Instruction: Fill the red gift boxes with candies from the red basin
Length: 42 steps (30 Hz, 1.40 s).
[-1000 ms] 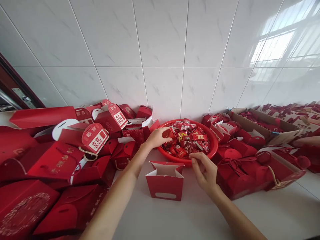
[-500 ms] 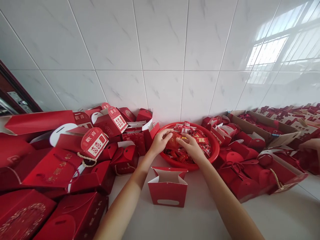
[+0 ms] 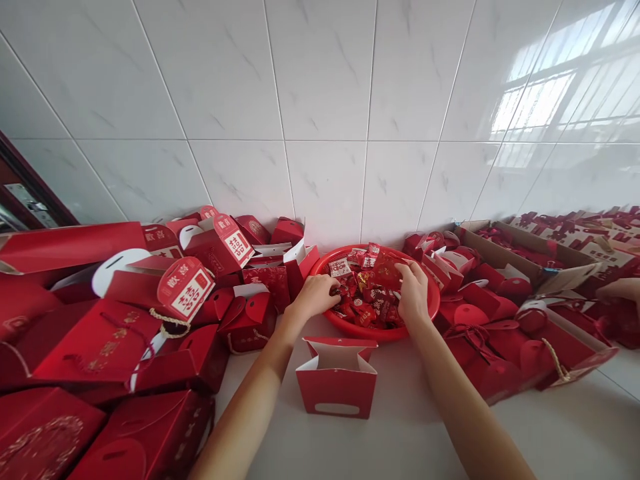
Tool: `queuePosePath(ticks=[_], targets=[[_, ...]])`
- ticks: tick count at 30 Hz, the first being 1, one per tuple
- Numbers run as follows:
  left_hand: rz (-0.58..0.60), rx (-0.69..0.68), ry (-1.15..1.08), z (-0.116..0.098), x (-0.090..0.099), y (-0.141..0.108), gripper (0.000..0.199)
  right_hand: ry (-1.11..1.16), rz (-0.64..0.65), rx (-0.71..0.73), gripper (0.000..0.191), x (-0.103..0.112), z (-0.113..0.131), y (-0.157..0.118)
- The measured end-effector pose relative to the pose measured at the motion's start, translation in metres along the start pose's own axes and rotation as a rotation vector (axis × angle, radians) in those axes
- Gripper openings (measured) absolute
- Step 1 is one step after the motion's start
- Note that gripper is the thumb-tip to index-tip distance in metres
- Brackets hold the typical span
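Note:
A round red plastic basket [image 3: 434,313] holds many wrapped candies [image 3: 367,297], mostly red, with some gold and white print. My left hand [image 3: 314,293] reaches over the basket's left rim, fingers curled down at the candies; what they hold, if anything, is hidden. At the right side of the basket, my right hand [image 3: 414,293] is closed, thumb and fingers pinching a flat red packet [image 3: 384,270] by its edge. In front of the basket, between my forearms, stands an open-topped red paper box [image 3: 337,393] with a white inside and a pale oval on its front.
Red gift boxes [image 3: 100,340], some with rope handles, are piled at the left. More red boxes [image 3: 490,347] lie at the right, beside a cardboard carton [image 3: 555,280]. Another person's hand [image 3: 623,290] shows at the right edge. A tiled wall [image 3: 325,180] rises behind.
My hands have moved apart over the basket, the left slightly left, the right rightward with the red packet. More candies show between them. The open box stays put.

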<state>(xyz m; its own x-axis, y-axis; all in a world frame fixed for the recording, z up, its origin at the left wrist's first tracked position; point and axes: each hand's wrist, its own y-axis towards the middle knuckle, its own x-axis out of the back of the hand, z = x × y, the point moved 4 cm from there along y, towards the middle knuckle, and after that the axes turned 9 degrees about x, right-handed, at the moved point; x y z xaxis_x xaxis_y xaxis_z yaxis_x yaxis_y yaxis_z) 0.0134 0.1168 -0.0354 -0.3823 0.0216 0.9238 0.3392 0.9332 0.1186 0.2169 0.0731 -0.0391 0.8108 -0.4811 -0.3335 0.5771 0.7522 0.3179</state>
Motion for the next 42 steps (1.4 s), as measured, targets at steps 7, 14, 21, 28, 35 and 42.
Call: queuePosePath(ticks=[7, 14, 21, 28, 35, 42], targets=[[0.143, 0.02, 0.06, -0.005, -0.005, 0.013, 0.062, 0.021, 0.006, -0.004, 0.019, -0.004, 0.0, -0.002], [0.192, 0.013, -0.024, -0.002, -0.014, 0.023, 0.074, 0.072, -0.019, -0.029, 0.016, -0.004, 0.002, -0.002], [0.161, -0.05, -0.299, 0.0, -0.012, 0.023, 0.049, 0.1, -0.025, -0.021, 0.016, -0.003, -0.003, 0.001], [0.198, -0.134, -0.752, 0.0, -0.009, 0.024, 0.06, 0.107, -0.021, -0.006, 0.018, -0.003, -0.003, 0.001], [0.191, -0.095, -0.944, 0.009, -0.015, 0.03, 0.05, 0.113, -0.017, -0.02, 0.017, -0.004, -0.004, 0.002], [0.126, -0.075, -0.948, 0.007, -0.015, 0.027, 0.042, 0.11, -0.022, -0.019, 0.016, -0.003, -0.006, 0.003]])
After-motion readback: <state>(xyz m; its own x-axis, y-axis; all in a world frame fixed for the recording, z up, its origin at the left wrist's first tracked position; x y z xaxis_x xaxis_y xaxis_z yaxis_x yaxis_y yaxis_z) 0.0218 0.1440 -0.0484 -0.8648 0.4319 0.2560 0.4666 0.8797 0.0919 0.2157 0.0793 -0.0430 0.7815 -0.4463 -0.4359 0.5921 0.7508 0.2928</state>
